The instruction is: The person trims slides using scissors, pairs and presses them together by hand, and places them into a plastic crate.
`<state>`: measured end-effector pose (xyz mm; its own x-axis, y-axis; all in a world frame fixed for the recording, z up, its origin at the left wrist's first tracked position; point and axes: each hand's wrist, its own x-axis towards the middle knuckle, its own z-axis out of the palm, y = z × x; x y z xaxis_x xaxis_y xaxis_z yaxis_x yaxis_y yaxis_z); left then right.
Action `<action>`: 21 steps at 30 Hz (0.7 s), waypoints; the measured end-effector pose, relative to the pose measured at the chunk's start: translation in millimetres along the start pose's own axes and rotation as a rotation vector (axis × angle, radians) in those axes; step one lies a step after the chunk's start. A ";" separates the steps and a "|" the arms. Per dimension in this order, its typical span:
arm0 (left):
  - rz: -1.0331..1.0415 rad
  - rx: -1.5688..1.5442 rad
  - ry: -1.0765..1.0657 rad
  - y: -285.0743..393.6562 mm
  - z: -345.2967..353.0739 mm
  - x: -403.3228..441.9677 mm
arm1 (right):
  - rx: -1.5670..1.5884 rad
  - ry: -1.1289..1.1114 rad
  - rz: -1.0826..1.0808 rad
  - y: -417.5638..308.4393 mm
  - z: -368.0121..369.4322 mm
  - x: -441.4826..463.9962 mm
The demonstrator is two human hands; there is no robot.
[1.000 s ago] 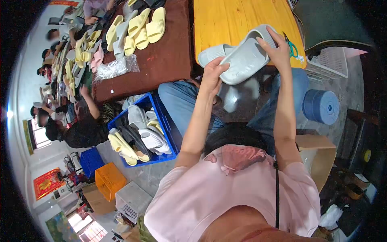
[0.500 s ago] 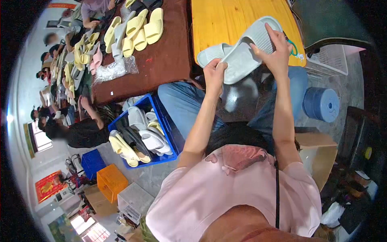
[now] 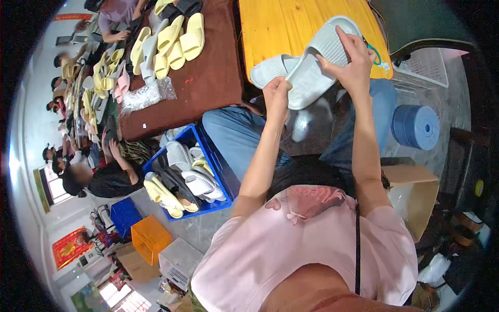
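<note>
While left hand [image 3: 277, 97] and right hand [image 3: 356, 70] grip grey slipper [image 3: 310, 83], another slipper [image 3: 266, 70] half-hidden

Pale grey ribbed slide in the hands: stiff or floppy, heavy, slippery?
The pale grey ribbed slide is probably flexible, not floppy: its thick sole shows no sag between left hand and right hand. Likely light: looks like moulded foam. Strap ribs should aid grip.

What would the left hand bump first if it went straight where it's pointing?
Probably the ribbed pale grey slipper lying on the yellow wooden table, just past the left hand, though depth is unclear.
</note>
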<state>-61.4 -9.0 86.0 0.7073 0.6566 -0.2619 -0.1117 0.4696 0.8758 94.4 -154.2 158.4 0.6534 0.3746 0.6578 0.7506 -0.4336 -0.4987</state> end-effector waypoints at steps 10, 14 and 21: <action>-0.016 0.002 -0.060 13.3 4.6 -8.9 | 0.018 -0.016 0.038 4.1 -0.8 -0.3; 0.007 0.058 -0.084 13.6 2.8 -9.9 | 0.020 -0.027 0.051 5.6 -1.3 -0.4; 0.077 0.197 -0.066 11.3 0.7 -9.1 | 0.006 -0.034 0.033 -3.3 -10.9 1.6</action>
<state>-68.5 -10.1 98.6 0.7469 0.6429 -0.1697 -0.0331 0.2908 0.9562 91.9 -161.1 167.3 0.6806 0.3882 0.6213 0.7292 -0.4411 -0.5232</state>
